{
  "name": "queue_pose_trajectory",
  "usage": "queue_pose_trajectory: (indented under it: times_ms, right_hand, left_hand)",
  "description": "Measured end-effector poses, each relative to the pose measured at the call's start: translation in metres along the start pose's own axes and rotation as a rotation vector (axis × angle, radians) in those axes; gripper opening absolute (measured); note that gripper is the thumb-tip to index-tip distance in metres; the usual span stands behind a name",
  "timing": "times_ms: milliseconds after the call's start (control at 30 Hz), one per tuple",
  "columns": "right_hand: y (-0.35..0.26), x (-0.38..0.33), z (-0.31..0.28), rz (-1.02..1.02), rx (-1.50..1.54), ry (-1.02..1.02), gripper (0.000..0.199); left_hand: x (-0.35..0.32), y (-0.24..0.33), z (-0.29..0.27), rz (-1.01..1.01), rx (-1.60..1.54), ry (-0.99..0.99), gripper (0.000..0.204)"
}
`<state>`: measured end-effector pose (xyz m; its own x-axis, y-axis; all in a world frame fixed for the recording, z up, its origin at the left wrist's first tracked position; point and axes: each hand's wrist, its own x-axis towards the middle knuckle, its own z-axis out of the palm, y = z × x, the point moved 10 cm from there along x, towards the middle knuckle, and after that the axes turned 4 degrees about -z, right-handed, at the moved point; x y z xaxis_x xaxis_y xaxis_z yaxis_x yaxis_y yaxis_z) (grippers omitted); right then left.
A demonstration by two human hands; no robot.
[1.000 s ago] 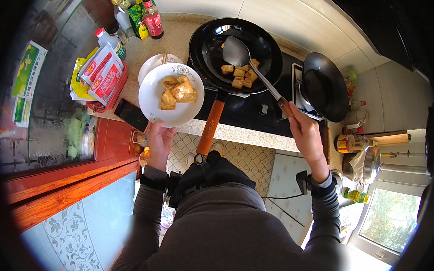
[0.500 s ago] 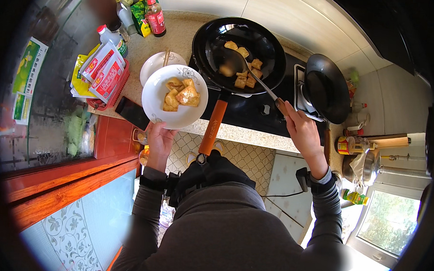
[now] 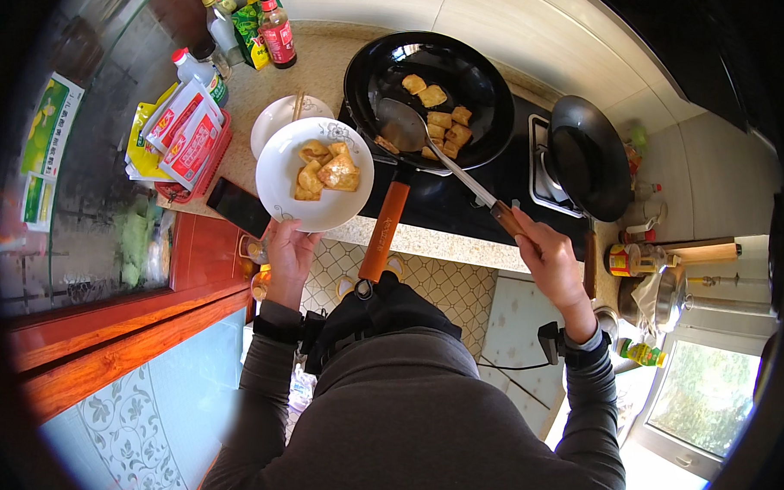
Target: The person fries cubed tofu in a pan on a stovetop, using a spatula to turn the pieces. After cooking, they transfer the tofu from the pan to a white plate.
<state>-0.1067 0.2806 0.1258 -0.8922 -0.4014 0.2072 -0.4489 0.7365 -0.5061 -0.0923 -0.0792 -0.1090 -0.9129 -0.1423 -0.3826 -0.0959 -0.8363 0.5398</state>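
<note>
My left hand (image 3: 290, 252) grips the near rim of a white patterned plate (image 3: 275, 176) bearing several golden fried tofu pieces (image 3: 330, 172). It is held beside the black wok (image 3: 489, 71), left of the wok's orange-brown handle (image 3: 384, 232). My right hand (image 3: 551, 261) is closed round the wooden handle of a metal spatula (image 3: 470, 183). The spatula's broad head rests low in the left part of the wok, with a piece of tofu at its edge. More browned tofu pieces (image 3: 452, 130) lie in the wok, most of them clustered right of the head.
Behind the held plate, another white plate (image 3: 265, 126) carries chopsticks. A phone (image 3: 238, 207) lies at the counter's left edge by a red basket (image 3: 218, 157) of packets. Sauce bottles (image 3: 278, 34) stand at the back left. A second dark pan (image 3: 593, 166) sits on the right burner.
The spatula head has moved left and lower in the wok, away from the tofu cluster. My right hand has shifted slightly down. The held plate has barely moved.
</note>
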Motion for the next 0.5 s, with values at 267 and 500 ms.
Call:
queue_pose_trajectory:
  times_ms: [267, 500]
  right_hand:
    - [0.043, -0.012, 0.009, 0.425, 0.473, -0.106, 0.037]
    - [0.027, -0.014, 0.005, 0.539, 0.662, -0.155, 0.037]
  left_hand:
    - [0.001, -0.005, 0.004, 0.006, -0.03, 0.007, 0.044]
    - [0.008, -0.013, 0.006, -0.026, -0.106, -0.036, 0.047]
